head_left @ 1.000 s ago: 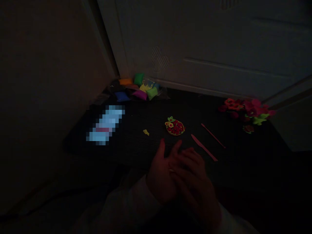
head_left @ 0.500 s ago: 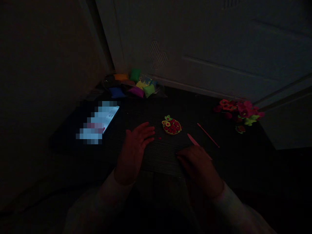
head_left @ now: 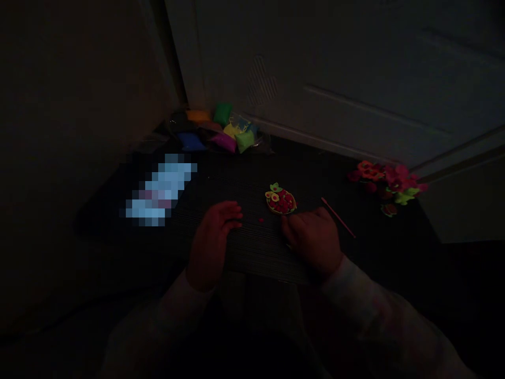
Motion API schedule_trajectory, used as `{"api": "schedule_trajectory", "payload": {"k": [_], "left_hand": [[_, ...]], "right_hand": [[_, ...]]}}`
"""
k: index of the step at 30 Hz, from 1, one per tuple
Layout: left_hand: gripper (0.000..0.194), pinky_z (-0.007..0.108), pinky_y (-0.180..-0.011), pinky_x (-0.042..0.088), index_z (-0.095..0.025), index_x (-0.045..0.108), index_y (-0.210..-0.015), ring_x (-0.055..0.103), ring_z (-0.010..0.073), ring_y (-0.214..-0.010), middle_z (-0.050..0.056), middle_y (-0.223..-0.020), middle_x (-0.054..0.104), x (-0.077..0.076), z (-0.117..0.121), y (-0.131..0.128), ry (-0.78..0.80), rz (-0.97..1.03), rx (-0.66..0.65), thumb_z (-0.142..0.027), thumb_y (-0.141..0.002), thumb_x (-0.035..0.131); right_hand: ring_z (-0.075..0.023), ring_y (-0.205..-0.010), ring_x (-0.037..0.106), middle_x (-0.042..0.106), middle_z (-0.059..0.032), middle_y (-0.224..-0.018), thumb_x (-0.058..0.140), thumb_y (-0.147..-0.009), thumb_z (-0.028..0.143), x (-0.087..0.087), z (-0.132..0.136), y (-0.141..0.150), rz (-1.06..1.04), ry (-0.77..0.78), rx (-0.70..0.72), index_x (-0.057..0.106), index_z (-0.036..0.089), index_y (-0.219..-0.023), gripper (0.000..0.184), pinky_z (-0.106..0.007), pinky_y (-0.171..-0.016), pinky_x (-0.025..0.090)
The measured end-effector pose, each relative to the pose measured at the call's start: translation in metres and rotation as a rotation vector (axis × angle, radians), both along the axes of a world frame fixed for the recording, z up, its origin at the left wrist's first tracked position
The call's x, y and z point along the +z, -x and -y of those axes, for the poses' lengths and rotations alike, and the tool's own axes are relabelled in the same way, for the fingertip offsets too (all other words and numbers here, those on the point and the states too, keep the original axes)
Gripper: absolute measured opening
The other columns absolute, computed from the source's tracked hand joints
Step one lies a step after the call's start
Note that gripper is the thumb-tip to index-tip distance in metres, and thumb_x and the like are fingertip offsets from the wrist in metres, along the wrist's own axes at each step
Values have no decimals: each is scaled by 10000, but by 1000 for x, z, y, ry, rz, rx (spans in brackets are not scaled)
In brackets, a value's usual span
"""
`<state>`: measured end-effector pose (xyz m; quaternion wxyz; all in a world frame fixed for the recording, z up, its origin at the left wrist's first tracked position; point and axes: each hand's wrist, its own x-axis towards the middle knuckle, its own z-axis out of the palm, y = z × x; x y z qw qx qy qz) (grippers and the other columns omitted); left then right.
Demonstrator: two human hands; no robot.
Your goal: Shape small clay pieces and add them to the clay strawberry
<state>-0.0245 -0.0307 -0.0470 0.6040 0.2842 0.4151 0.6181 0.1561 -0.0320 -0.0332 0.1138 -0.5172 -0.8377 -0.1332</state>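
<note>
A small oval bowl (head_left: 280,211) of red pieces with green leaves and flower-like pieces, yellow and white with red centres, sits mid-table. My right hand (head_left: 313,237) is closed just below its right side, fingers curled downward. What those fingers hold, if anything, is hidden; a small pale bit shows under them. The pink knife-shaped tool seen earlier is not visible now. To the left, my left hand (head_left: 213,231) is open with fingers stretched, holding nothing. A tiny red piece (head_left: 261,220) lies on the dark table between the hands.
A thin pink stick tool (head_left: 338,217) lies right of my right hand. Red, pink and green flower shapes (head_left: 389,181) stand at the far right. Coloured clay packets (head_left: 224,141) are piled at the back left. A lit phone-like screen (head_left: 161,189), blurred out, lies at left.
My right hand has moved up toward the bowl, and the pink knife-shaped tool beneath it has gone from sight. My left hand has shifted slightly left. The view has shifted a little.
</note>
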Motion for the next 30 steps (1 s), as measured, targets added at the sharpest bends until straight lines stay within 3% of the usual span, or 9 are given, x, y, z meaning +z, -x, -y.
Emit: {"api": "schedule_trajectory", "payload": {"k": [6, 15, 23, 30], "left_hand": [[237, 261, -652, 443, -203, 594, -801, 558, 140, -771, 27, -859, 607, 2, 1, -1, 2, -46, 15, -313, -825, 386], [204, 247, -641, 439, -204, 594, -822, 558, 137, -771, 22, -871, 605, 1, 1, -1, -21, -44, 11, -283, -814, 406], [220, 238, -635, 441, -193, 598, -823, 557, 133, -760, 25, -856, 602, 2, 1, -1, -1, -27, 22, -297, -820, 405], [238, 238, -630, 439, -190, 597, -832, 555, 130, -759, 31, -864, 596, 2, 0, -1, -6, -12, 3, -300, -826, 386]], "right_hand": [[-102, -496, 437, 556, 18, -492, 435, -809, 225, -1, -3, 6, 85, 13, 172, 561, 183, -594, 253, -297, -596, 215], [-108, -520, 435, 549, 25, -505, 438, -805, 207, -3, -4, 10, 101, -7, 241, 567, 192, -612, 232, -297, -608, 221], [-101, -502, 447, 549, 31, -482, 457, -794, 230, -3, -1, 18, 49, -6, 218, 555, 190, -567, 250, -292, -595, 233], [-69, -408, 414, 428, 51, -395, 369, -863, 246, 13, -6, 7, -95, -36, 18, 438, 174, -471, 404, -241, -528, 270]]}}
